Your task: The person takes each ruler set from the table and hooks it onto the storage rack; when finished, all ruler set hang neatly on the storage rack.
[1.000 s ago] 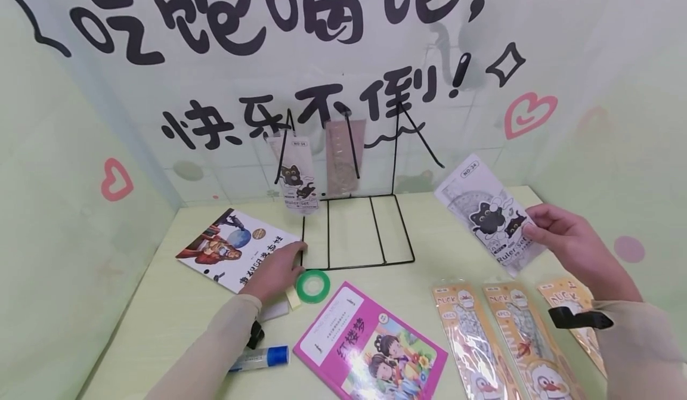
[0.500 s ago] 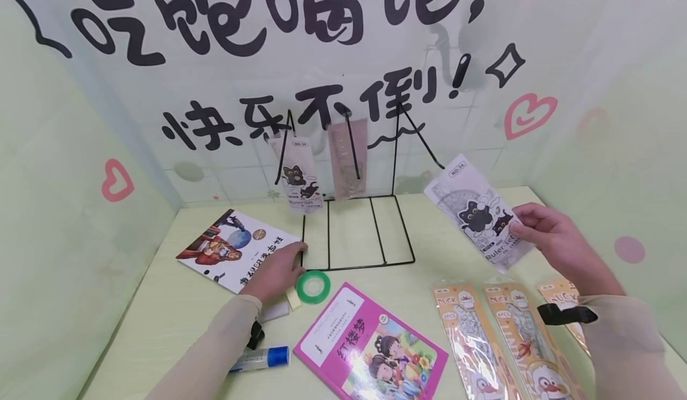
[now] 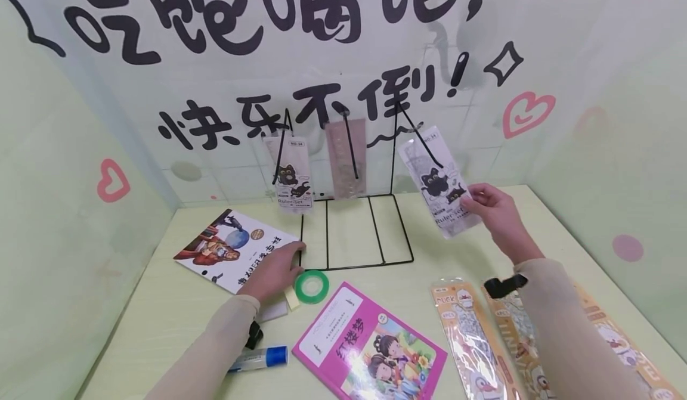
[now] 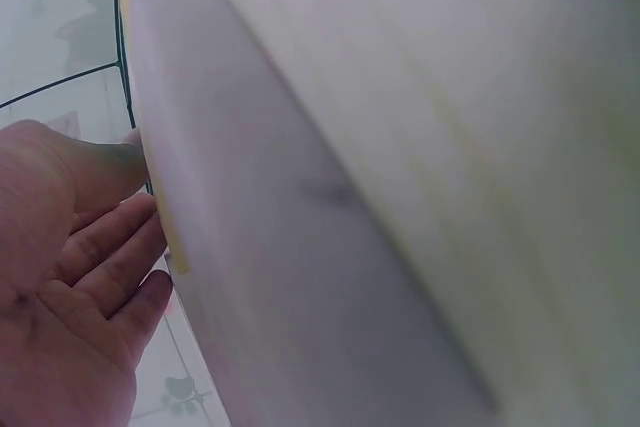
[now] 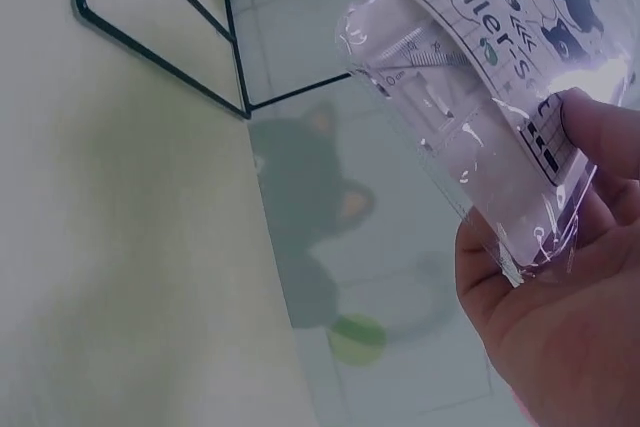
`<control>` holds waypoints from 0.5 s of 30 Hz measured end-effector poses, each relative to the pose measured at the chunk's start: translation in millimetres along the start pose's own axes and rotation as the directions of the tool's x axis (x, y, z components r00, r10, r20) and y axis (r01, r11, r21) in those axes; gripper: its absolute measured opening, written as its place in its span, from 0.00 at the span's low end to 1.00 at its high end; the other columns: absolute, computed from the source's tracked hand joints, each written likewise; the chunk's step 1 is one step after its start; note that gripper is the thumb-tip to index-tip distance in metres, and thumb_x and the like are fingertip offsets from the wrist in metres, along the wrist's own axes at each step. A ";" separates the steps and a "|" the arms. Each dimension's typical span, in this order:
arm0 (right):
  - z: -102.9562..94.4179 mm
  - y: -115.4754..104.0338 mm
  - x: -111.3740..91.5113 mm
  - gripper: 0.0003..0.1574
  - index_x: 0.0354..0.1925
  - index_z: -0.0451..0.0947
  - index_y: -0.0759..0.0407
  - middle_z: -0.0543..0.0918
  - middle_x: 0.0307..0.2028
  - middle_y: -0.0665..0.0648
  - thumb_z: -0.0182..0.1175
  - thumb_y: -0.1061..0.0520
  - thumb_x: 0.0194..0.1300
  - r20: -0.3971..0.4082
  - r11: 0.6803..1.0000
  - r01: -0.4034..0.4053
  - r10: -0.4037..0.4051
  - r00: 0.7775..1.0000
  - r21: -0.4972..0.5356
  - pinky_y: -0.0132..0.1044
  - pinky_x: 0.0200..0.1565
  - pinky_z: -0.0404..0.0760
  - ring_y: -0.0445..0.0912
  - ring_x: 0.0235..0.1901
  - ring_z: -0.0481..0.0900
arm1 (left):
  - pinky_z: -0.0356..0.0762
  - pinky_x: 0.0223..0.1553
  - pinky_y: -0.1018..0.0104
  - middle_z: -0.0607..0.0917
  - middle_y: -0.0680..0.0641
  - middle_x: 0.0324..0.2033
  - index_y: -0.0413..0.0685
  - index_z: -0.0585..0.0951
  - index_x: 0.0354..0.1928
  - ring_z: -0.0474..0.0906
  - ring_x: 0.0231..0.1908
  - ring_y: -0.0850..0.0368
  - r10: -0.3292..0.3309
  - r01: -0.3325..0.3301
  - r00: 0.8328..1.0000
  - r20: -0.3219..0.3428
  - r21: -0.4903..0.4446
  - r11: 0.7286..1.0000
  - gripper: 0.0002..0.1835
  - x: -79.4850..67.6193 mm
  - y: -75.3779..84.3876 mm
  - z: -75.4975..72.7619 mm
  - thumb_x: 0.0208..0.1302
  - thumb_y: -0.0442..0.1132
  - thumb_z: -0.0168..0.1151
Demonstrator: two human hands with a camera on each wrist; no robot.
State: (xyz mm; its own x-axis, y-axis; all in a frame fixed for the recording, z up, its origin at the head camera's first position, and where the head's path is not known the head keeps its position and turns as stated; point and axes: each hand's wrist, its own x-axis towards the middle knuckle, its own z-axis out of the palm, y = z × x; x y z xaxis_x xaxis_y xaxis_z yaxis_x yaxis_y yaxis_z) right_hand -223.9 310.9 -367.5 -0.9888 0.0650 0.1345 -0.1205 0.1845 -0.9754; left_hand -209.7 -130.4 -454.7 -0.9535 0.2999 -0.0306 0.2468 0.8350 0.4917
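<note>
My right hand (image 3: 496,212) pinches the lower right corner of a clear ruler set pack (image 3: 437,185) with black cats on it, thumb in front. The pack is tilted at the right hook of a black wire display rack (image 3: 370,263); the hook crosses its upper part in the head view. Whether the hook passes through its hole cannot be told. At the rack's front left corner, my left hand (image 3: 274,269) holds the wire frame with thumb and fingers, beside a white book (image 3: 231,248). Another cat ruler set (image 3: 292,173) hangs on the left hook, a pinkish pack (image 3: 346,158) on the middle one.
Orange duck ruler packs (image 3: 467,328) lie at the front right, partly under my right arm. A pink book (image 3: 370,346), green tape roll (image 3: 312,287), sticky notes (image 3: 274,312) and blue-capped glue stick (image 3: 263,358) lie at the front. A printed wall stands behind the rack.
My right hand has moved left and away from me, bringing the ruler set from the right side up to the right hook. The left hand has stayed at the rack's corner.
</note>
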 end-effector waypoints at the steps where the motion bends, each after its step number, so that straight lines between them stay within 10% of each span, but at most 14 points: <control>1: 7.6 0.4 6.7 0.13 0.42 0.74 0.59 0.83 0.32 0.44 0.62 0.56 0.58 -0.024 1.000 -0.013 0.013 1.000 -0.003 0.27 0.37 0.77 0.38 0.33 0.80 | 0.64 0.59 0.53 0.72 0.49 0.57 0.52 0.67 0.61 0.67 0.57 0.51 -0.003 0.003 1.000 0.001 0.000 1.000 0.30 0.1 0.2 -0.1 0.56 0.41 0.63; 15: 77.8 21.3 72.8 0.14 0.41 0.72 0.62 0.80 0.38 0.54 0.60 0.55 0.60 -0.112 0.983 -0.139 0.152 0.982 0.117 0.42 0.42 0.78 0.44 0.38 0.78 | 0.65 0.58 0.53 0.73 0.49 0.57 0.53 0.68 0.61 0.67 0.57 0.51 -0.004 0.004 1.000 -0.007 -0.009 1.000 0.29 0.2 -2.4 1.7 0.56 0.42 0.64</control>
State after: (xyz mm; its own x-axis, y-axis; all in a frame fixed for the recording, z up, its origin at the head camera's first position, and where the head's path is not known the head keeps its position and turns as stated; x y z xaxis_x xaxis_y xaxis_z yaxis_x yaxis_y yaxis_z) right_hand -305.4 243.3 -392.0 -0.9794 0.2017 0.0029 0.0089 0.0576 -0.9983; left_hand -210.2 -131.6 -457.4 -0.9557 0.2930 -0.0265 0.2412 0.8319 0.4998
